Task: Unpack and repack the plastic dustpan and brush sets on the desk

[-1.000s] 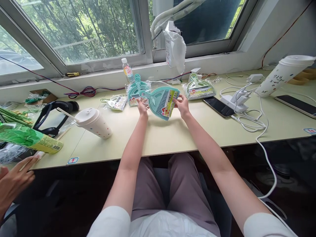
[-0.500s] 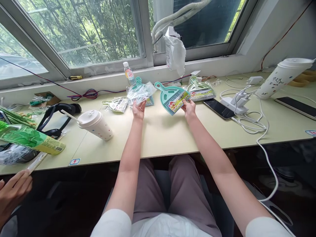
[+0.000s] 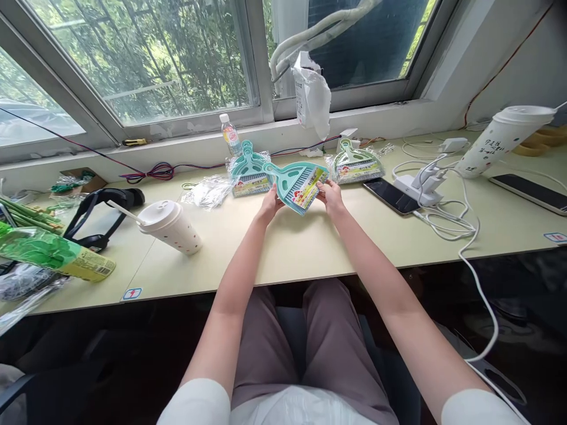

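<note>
As the head view shows, the left hand [image 3: 271, 205] pinches a teal dustpan [image 3: 295, 184] by its left side and the right hand [image 3: 330, 197] pinches its right edge, above the table [image 3: 305, 254], between a second dustpan [image 3: 248, 166], far left, and a green dustpan [image 3: 358, 166], far right.

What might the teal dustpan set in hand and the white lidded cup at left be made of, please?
Teal fan-shaped dustpan set: likely satin plastic, from its smooth moulded contours. White tapering lidded cup: perhaps matte paper, from its dull wall.
</note>
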Demonstrator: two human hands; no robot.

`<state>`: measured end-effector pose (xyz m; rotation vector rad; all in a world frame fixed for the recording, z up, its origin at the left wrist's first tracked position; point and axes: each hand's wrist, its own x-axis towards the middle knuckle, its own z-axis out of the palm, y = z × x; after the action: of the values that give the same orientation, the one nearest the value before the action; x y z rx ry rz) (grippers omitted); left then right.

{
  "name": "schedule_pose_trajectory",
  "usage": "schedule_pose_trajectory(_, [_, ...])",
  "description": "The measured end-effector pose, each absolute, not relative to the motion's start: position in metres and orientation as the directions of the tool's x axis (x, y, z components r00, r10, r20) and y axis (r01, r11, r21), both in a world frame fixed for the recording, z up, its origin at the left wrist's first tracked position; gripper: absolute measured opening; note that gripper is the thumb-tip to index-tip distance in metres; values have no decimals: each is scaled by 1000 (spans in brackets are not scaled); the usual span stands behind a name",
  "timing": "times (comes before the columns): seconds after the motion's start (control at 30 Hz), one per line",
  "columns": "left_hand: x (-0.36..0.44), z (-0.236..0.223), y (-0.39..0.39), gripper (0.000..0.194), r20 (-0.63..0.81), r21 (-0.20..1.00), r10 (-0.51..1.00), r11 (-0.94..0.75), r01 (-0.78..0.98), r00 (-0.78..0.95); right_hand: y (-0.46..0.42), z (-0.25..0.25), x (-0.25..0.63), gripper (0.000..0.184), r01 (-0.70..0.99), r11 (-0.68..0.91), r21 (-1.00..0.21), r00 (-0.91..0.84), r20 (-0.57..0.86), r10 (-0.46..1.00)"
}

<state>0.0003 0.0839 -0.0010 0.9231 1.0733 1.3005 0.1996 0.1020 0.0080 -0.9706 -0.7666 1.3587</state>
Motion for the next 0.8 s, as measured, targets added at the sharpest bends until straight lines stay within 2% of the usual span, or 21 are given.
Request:
schedule_pose_trajectory(0.07, [5,-4,86,41,-92,974,990,66,-218,-111,101,10,200,6,-374,-87,-924,25,-104,994])
schedule_pose_trajectory(0.13, [3,-6,88,34,-79,984,981,48,-172,-178,103,10,202,11,-267,-119,-956,24,-130,991])
schedule_pose_trajectory(0.17, [0,-7,90,32,-65,988,976,34,-153,-209,105,11,205,16,-189,-95,-977,74,-110,991])
schedule_pose_trajectory(0.23, [-7,-9,92,31,-40,992,962,6,-125,-269,110,11,215,30,-20,27,-999,259,21,966])
schedule_pose_trajectory(0.33, [-15,-12,95,30,-19,995,950,-12,-100,-313,119,13,238,57,155,187,-970,499,240,832])
schedule_pose_trajectory(0.4, [-16,-13,96,29,-5,997,952,-19,-76,-305,123,14,252,69,205,187,-961,558,272,784])
schedule_pose_trajectory(0.47, [-15,-14,95,29,22,998,959,-36,-43,-281,123,16,260,71,242,144,-959,565,260,783])
schedule_pose_trajectory(0.57, [-10,-14,94,27,90,996,969,-88,17,-229,115,16,249,70,314,110,-943,491,260,832])
schedule_pose_trajectory(0.63, [-4,-14,94,27,146,988,972,-133,80,-185,107,14,230,67,444,142,-885,368,324,872])
schedule_pose_trajectory(0.73, [6,-14,91,29,218,962,966,-189,198,-139,92,9,197,49,705,232,-670,108,425,899])
schedule_pose_trajectory(0.8, [14,-13,87,32,265,935,954,-218,280,-139,83,5,181,35,812,296,-502,-36,464,885])
